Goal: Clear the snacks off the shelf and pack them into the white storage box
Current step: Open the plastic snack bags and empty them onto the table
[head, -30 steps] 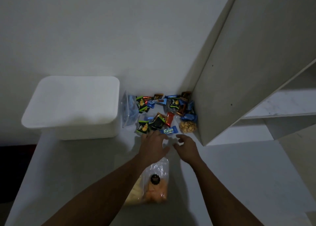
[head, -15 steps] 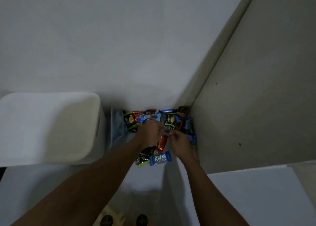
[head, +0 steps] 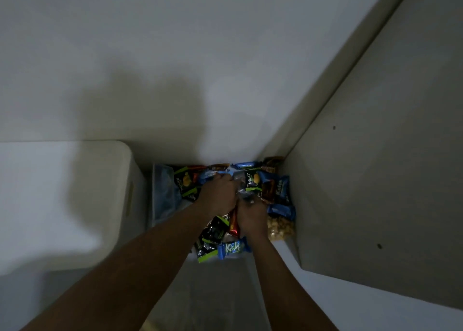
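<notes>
left hand: the left hand [head: 220, 193] has its fingers curled down into the heap of small bright foil-wrapped snack packets [head: 253, 180], clutching wrappers near the heap's middle.
right hand: the right hand [head: 250, 218] touches the left at its 5 o'clock, fingers bunched round crinkly wrappers.
snacks: I see the whole heap on the flat white shelf top [head: 220, 293], jammed into the back corner.
strays: a blue rectangular foil bar [head: 231, 249] sits at the heap's 6 o'clock edge, and a clear plastic bag of tan nuggets [head: 280, 230] at 4 o'clock.
box: the white plastic storage box [head: 62, 205] is at 9 o'clock, apart from the heap. I can't tell if its top is open.
edges: the plain white wall [head: 175, 55] is hard against the heap at 12 o'clock. The grey-beige cabinet side panel [head: 375, 155] touches it at 3. A clear plastic tub [head: 162, 193] stands between heap and box.
room: the only open shelf is at 6 o'clock, between my two forearms.
</notes>
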### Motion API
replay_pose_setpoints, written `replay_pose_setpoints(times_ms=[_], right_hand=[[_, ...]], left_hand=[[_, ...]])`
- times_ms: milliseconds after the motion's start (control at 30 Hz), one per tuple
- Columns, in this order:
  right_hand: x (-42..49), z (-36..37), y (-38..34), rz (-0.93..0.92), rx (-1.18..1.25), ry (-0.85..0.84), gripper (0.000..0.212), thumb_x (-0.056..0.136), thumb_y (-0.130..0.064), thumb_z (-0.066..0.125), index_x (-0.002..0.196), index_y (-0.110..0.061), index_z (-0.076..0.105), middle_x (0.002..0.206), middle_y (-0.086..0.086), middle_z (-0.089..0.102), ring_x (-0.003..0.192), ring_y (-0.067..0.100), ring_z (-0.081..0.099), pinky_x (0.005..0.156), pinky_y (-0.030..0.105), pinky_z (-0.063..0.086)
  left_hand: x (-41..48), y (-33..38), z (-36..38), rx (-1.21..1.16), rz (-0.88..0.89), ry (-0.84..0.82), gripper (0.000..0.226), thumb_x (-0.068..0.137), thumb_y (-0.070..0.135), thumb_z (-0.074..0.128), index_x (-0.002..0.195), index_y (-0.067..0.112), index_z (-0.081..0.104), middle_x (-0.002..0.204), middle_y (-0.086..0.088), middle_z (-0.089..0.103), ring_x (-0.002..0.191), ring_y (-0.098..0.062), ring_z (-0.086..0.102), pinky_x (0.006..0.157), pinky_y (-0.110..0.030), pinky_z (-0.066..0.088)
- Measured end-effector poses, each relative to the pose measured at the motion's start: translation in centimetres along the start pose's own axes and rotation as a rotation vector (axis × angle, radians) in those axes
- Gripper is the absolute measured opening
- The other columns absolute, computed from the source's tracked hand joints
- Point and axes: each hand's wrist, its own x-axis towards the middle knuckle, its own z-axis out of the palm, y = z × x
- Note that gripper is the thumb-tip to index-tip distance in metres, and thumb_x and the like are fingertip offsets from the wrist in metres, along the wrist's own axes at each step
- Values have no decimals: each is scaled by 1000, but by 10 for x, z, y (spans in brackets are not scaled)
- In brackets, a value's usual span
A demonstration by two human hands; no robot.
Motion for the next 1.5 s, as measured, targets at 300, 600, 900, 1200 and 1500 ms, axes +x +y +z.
replay_pose_setpoints(times_ms=[300,600,900,1200,1500], right_hand=[[13,10,-12,84,388,298,37,87,-2,61,122,-15,62,117,9,68,104,24,65,95,45,54],[10,3,-20,55,510,399,56,82,5,68,133,-8,51,115,1,59,108,20,59,95,32,50],[-8,-7,-29,-36,624,256,43,85,1,69,122,-16,54,107,5,68,95,15,66,80,27,55],[-46,-34,-65,-392,457,235,31,91,-2,65,117,-18,58,106,3,68,94,6,65,79,13,52],[-128,-63,-117,-540,551,198,62,90,8,61,143,-17,39,102,1,63,85,3,64,88,29,55]], left_hand=[[2,-6,-1,-263,-145,43,25,82,34,70,76,12,63,83,-6,68,76,-24,67,56,-27,47],[2,-11,-6,-736,-189,71,71,75,-5,76,139,7,48,118,-6,61,104,-22,61,86,-31,52],[0,-31,11,-809,-192,90,65,53,19,90,114,19,66,111,-5,66,95,-16,69,80,-35,60],[-57,9,-67,-1034,-231,243,28,86,45,70,84,20,58,84,-1,65,80,-16,64,63,-22,50],[-122,20,-125,-962,-142,461,38,72,44,83,98,19,70,99,6,69,90,-9,64,70,-16,48]])
